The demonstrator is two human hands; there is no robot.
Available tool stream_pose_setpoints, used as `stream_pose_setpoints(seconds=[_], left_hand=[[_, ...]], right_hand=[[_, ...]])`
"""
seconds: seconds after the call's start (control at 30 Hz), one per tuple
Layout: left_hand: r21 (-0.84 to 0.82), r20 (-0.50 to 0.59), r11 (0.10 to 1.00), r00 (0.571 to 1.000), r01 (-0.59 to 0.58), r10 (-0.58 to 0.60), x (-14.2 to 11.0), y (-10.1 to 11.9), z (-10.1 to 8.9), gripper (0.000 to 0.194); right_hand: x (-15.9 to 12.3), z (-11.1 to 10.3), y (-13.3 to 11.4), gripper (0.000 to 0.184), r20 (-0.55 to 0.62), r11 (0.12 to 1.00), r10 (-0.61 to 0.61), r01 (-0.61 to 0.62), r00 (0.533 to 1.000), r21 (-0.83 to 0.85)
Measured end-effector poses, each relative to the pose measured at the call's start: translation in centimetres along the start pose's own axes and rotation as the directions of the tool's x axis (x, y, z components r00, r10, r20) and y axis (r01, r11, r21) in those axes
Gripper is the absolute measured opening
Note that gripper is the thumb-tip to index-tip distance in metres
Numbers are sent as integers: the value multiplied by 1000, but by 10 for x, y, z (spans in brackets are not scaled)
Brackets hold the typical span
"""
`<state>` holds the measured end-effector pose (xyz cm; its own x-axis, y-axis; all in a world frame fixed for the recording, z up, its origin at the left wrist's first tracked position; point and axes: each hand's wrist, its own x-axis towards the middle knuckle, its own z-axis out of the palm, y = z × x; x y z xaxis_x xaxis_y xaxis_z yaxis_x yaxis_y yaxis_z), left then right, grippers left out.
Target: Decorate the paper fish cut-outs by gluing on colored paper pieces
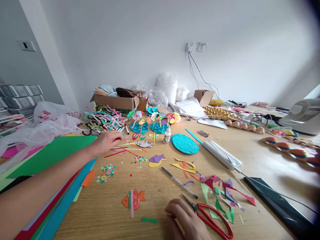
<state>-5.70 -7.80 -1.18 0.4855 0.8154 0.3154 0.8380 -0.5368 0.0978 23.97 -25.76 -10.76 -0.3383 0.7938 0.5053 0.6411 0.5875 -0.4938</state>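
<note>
While the orange paper fish point(136, 200) lies flat on the wooden table point(100, 213), 2 bands cross its body: a green band point(129, 200) and, right beside it, a longer pink band point(132, 213). Beyond the fish and to its left, the left hand point(106, 144) is near some thin paper strips point(115, 154), its fingers bent and close together; whether they pinch anything, I cannot tell. To the fish's right, the right hand point(186, 220) has its fingers curled, and I cannot tell if they hold anything. Farther right of the fish lie red-handled scissors point(199, 207). A loose green piece point(149, 220) sits near the fish, toward the right hand; 2 more fish, a purple fish point(157, 158) and a yellow fish point(155, 164), overlap beyond it.
</note>
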Motion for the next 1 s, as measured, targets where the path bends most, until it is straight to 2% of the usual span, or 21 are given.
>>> stream_pose_setpoints(seconds=[0.07, 0.13, 0.23, 0.33, 0.4, 0.53, 0.67, 0.83, 0.93, 1.0], left_hand=[[-86, -35, 996, 999, -35, 33, -9, 23, -7, 18], [-325, -82, 941, 994, -92, 68, -20, 47, -12, 18], [-458, -123, 877, 987, -145, 98, -34, 73, -17, 16], [-546, -136, 826, 988, -140, 78, -43, 84, -17, 14], [-590, -145, 795, 987, -142, 68, -47, 88, -14, 12], [-616, -170, 769, 982, -171, 82, -51, 98, -6, 12], [-600, -179, 774, 977, -201, 115, -55, 107, 3, 14], [-628, -197, 750, 975, -209, 106, -64, 107, 12, 14], [-654, -205, 730, 975, -199, 83, -69, 108, 17, 14], [-672, -190, 719, 980, -180, 68, -71, 109, 21, 14]], right_hand=[[9, -7, -6, 15, -55, 1000, 13, -12, 998, 6], [17, -12, -15, 17, -111, 997, 75, -75, 991, 5], [23, -12, -28, 15, -15, 994, 111, -111, 994, 3], [21, -6, -38, 17, 154, 989, 139, -130, 978, -67], [19, 0, -41, 15, 223, 982, 169, -143, 960, -126], [20, 9, -45, 12, 283, 970, 181, -123, 942, -209], [25, 10, -42, 12, 286, 942, 232, -141, 930, -306], [21, -4, -27, 14, 228, 897, 315, -212, 921, -387], [16, -11, -20, 15, 71, 904, 299, -259, 952, -341], [13, -11, -23, 18, -69, 944, 200, -211, 977, -252]])
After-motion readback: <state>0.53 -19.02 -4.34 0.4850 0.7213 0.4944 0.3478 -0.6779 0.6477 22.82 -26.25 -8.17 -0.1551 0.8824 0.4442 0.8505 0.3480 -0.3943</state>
